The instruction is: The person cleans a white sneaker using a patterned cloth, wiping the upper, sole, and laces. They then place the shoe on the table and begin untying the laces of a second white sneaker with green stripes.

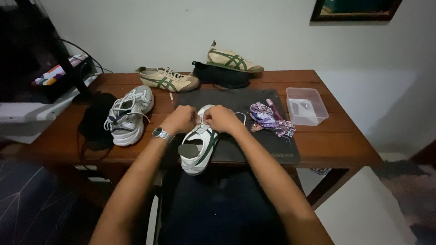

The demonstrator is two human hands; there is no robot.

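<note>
Both hands pinch the lace over the white shoe (pixel 198 146) on the dark mat (pixel 272 145): left hand (pixel 180 119) and right hand (pixel 221 119) closed on it. The heel overhangs the table (pixel 336 145); a hard tug could tip it off.

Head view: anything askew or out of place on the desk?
One tan shoe with green stripes sits propped on a black shoe against the wall, while its mate lies flat. Both hands, left hand and right hand, work the laces of the white shoe. Nothing spilled.
</note>
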